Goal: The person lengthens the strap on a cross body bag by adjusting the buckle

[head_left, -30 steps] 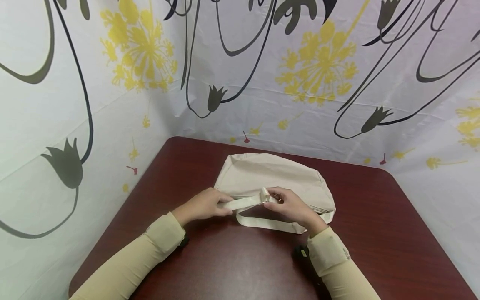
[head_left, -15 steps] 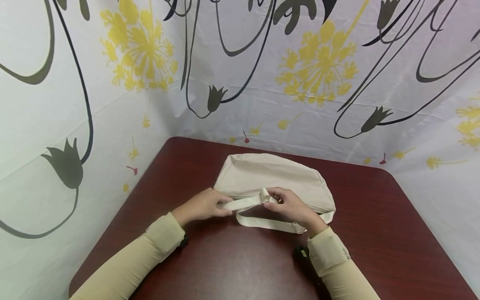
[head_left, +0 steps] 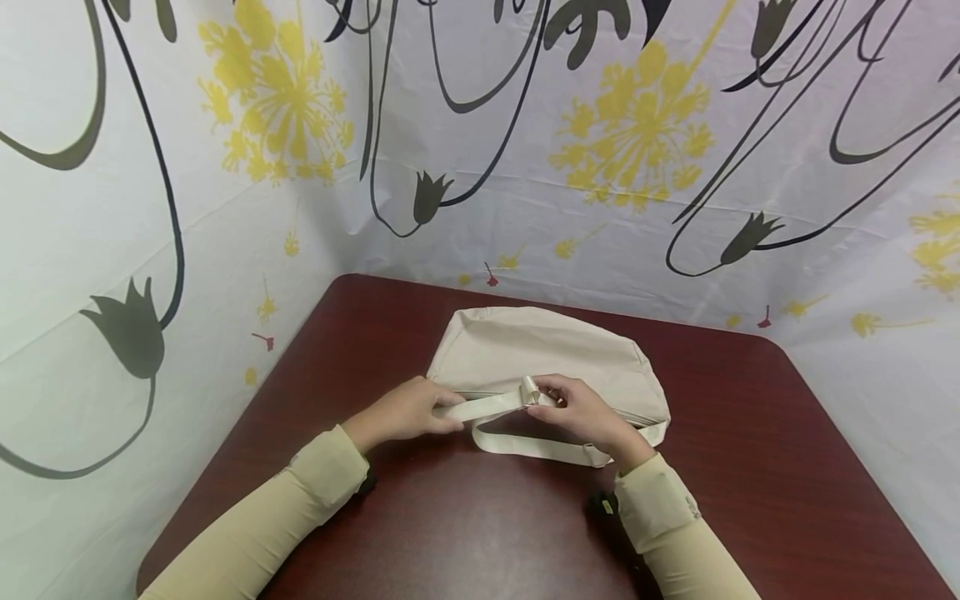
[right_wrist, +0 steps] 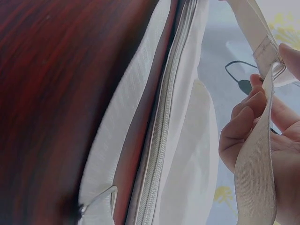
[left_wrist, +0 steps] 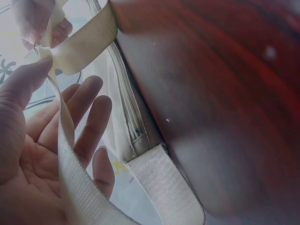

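A cream canvas bag (head_left: 540, 346) lies on the table, its zipper (right_wrist: 165, 112) along the near edge. My left hand (head_left: 408, 408) holds a section of the bag's webbing strap (head_left: 483, 407) between thumb and fingers; in the left wrist view the other fingers (left_wrist: 96, 126) spread loosely beside it. With curled fingers, my right hand (head_left: 581, 410) pinches the strap at its slider buckle (head_left: 531, 393), where a short loop of webbing stands up. Another stretch of strap (right_wrist: 124, 105) droops onto the table in front, with a metal ring (right_wrist: 101, 199) on it.
The dark red table (head_left: 480, 525) has rounded far corners. Patterned white fabric (head_left: 480, 150) hangs behind it and along the left side. Dark wrist gear (head_left: 603, 502) shows beneath the right cuff.
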A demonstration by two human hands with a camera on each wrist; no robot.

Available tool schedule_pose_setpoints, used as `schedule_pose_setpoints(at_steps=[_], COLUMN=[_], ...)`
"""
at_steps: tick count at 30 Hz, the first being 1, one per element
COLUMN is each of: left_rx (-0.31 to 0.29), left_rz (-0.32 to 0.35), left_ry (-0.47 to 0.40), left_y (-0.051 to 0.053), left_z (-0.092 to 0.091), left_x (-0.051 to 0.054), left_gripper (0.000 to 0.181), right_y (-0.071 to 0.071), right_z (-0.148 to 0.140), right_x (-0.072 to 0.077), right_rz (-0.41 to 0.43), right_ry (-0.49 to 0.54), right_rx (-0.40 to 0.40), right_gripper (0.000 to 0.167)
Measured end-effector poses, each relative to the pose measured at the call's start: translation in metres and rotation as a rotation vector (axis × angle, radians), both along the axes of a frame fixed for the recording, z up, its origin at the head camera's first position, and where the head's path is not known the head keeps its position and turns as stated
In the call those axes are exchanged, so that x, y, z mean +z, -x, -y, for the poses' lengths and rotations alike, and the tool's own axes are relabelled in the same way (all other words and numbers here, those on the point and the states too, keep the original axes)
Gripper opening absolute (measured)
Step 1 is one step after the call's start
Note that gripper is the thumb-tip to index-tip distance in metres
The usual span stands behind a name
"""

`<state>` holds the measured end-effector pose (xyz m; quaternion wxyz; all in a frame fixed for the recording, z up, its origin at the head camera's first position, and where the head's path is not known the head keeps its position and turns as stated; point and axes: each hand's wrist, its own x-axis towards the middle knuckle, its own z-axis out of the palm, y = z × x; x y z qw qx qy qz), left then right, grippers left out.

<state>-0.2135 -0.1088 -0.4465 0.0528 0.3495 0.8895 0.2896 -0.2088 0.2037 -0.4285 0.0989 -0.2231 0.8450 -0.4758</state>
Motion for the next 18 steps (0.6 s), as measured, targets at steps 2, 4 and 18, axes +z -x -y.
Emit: schedule_pose_setpoints(at_steps=[2,4,18], left_rx=[-0.002,-0.004,-0.013], left_rz=[-0.002,-0.004,-0.007], left_ry=[0.000,0.000,-0.008], left_y=[0.0001,0.0001,-0.0002], left_z=[0.0002,0.0004,0.0023], left_x=[0.0000,0.0000,0.0011], left_gripper=[0.025,0.025,0.021], right_y=[0.0001,-0.0001,0.0008], right_z=[-0.0001,-0.0005,-0.0038], right_x=[0.0003,0.0009,0.0009], right_rz=[0.002,0.002,0.006], right_ry=[-0.004,-0.007,-0.012], right_rx=[-0.008,-0.015,-0.016], right_gripper=[0.041,0.041,0.040])
